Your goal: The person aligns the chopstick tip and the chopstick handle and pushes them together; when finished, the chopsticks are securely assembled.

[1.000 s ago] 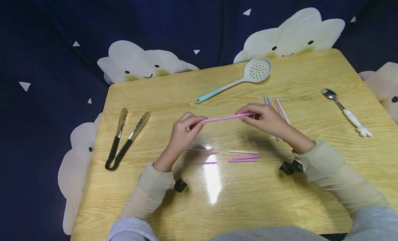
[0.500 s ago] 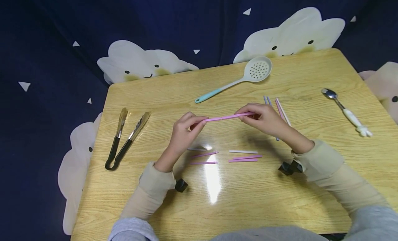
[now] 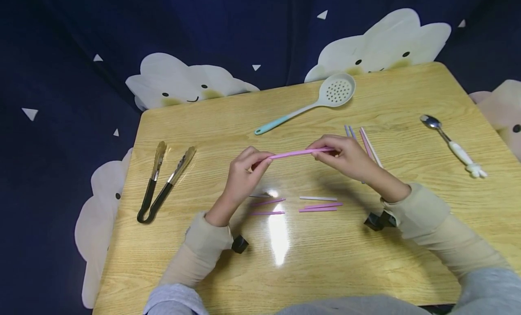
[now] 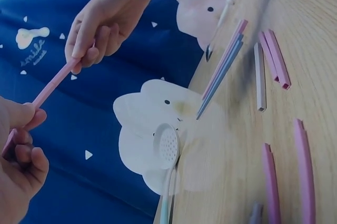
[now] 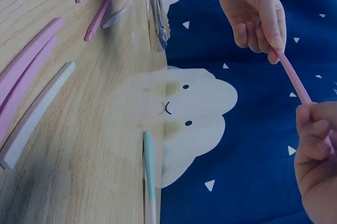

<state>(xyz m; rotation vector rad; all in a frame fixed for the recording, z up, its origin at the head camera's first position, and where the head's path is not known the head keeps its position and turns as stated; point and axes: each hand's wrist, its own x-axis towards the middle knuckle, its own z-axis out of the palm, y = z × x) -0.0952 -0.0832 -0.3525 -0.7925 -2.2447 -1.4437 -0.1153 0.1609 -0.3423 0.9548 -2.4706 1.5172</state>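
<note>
Above the table, both hands hold two slim pink stick pieces end to end in one nearly level line. My left hand pinches the left piece between thumb and fingers. With thumb and fingertips, my right hand grips the right piece. A faint seam shows along the pink stick in the left wrist view. Below the hands lie two pink sticks with narrow tips and a greyish one partly behind the left wrist. Beside them rest a white stick and two pink sticks.
Black-handled tongs lie spread at the left. A slotted skimmer rests near the back edge, a spoon at the right. Blue sticks, a pink one and a white stick lie partly behind the right hand.
The small gap between the two pink pieces has closed, so they now form one line. My left hand has shifted slightly right; my right hand has barely moved.
</note>
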